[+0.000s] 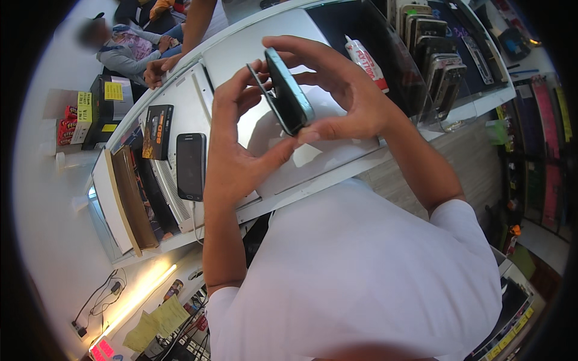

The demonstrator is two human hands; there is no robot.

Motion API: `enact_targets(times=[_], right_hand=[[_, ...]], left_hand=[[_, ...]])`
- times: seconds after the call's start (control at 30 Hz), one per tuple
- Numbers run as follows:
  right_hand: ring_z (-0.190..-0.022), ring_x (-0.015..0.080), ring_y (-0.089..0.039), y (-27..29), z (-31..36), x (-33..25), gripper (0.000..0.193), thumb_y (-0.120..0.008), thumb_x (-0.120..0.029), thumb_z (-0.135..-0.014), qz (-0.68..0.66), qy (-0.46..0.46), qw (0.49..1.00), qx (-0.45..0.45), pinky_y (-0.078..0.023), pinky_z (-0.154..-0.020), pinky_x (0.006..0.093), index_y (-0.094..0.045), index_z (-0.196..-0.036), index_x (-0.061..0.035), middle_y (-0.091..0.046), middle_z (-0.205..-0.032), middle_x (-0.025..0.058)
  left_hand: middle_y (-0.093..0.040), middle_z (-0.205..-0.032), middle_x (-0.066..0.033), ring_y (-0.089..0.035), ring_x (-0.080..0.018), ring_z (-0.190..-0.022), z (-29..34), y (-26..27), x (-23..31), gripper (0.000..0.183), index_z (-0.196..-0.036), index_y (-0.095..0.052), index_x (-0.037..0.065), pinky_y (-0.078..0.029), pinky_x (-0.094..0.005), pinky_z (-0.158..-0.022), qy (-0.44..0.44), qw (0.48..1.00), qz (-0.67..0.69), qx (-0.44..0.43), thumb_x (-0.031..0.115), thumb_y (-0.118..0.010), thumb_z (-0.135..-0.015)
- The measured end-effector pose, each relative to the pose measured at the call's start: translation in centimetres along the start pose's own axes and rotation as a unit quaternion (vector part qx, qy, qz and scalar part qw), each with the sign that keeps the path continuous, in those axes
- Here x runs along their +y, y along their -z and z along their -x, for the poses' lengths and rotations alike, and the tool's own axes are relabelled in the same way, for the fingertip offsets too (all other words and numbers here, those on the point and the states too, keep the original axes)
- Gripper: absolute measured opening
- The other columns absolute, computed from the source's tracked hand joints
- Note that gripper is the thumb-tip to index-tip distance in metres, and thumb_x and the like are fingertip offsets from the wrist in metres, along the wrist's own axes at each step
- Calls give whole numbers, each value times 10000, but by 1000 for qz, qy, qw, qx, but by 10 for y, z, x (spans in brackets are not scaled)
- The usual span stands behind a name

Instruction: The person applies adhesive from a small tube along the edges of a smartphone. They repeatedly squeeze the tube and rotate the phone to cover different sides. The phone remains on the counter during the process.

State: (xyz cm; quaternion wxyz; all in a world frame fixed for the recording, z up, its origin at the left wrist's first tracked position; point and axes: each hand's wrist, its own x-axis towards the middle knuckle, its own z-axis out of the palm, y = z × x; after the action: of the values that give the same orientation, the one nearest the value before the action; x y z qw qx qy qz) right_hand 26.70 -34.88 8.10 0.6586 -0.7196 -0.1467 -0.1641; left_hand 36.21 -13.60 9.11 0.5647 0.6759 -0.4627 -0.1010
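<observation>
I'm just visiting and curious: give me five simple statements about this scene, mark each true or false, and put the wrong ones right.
1. The left hand and right hand both touch a dark phone-shaped device. True.
2. The tube lies left of both hands. False: the white-and-red tube lies to the right.
3. Another phone lies left of the left hand. True.
4. The wearer's shirt is black. False: the shirt is white.
5. A black-and-orange box lies left of that other phone. True.
</observation>
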Motion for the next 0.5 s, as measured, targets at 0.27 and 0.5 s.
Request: enact_targets(times=[0.27, 0.5], right_hand=[[-1378, 306, -567, 1, 6, -10, 1064, -846, -242, -697, 52, 51, 997, -10, -462, -1183, 491, -397, -1654, -120, -565, -1495, 145], [-1351, 324, -590, 2, 2, -16, 1031, -844, -226, -727, 89, 81, 992, -31, -490, -1137, 476, -399, -1645, -75, -562, -1507, 164]], left_hand=[[-519, -1451, -166, -578, -322, -1338, 3, 2, 3, 996, -1569, -438, 69, -464, -461, -1160, -43, 998, -6, -33, 106, -916, -695], [-484, -1461, -175, -551, -342, -1356, 4, -5, -5, 1049, -1584, -397, 63, -451, -464, -1176, -19, 999, 32, -19, 122, -878, -653]])
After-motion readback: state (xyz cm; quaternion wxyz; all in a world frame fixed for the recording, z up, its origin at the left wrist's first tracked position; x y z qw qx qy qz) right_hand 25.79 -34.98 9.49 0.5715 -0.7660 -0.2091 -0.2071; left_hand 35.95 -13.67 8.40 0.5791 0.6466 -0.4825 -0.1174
